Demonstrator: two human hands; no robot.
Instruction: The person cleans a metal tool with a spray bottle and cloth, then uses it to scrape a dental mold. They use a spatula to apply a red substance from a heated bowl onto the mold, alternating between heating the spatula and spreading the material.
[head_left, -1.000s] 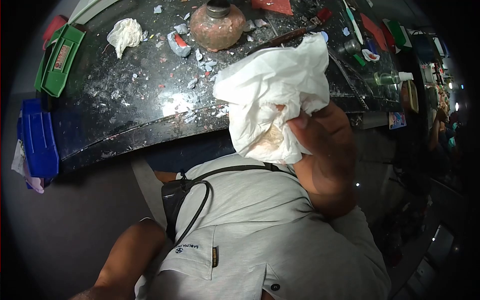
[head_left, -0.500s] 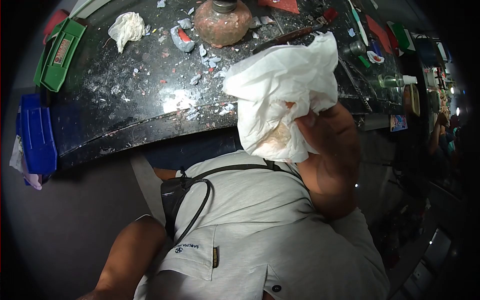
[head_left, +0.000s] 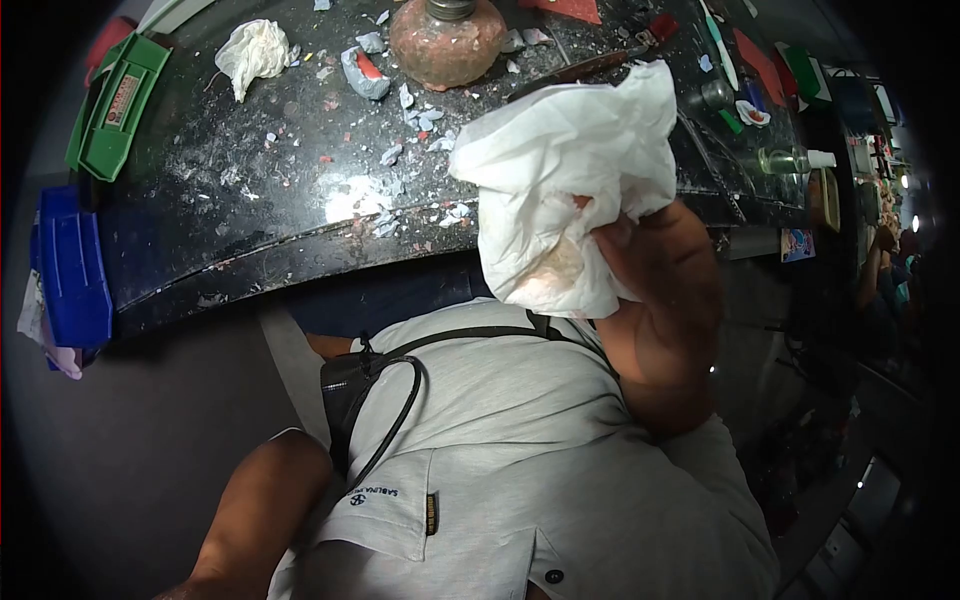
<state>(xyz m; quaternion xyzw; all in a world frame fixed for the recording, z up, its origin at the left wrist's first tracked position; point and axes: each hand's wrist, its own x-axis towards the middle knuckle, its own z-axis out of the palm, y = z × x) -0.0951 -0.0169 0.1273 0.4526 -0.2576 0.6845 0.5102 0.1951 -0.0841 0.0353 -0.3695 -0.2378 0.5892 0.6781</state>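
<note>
My right hand (head_left: pixel 665 250) is closed on a crumpled white tissue (head_left: pixel 565 150), held up in front of my chest and over the front edge of the bench. The thumb presses into its folds. A small orange-brown patch shows in one fold, and a yellowish-pink tint shows lower down where the tissue is thin. What lies inside is hidden. My left forearm (head_left: pixel 250 500) runs down to the bottom left edge, and the hand itself is out of view.
The black bench (head_left: pixel 250 210) bears scattered grey and red chips, a round glass burner (head_left: pixel 447 45), a dark-bladed knife (head_left: pixel 580 72), another crumpled tissue (head_left: pixel 255 58) and a small clear bottle (head_left: pixel 790 161). Green (head_left: pixel 120 110) and blue (head_left: pixel 75 270) trays stand at left. A person (head_left: pixel 885 265) is far right.
The tissue has shifted up very slightly with my right hand, and its lower folds sit a little differently. My left forearm stays where it was.
</note>
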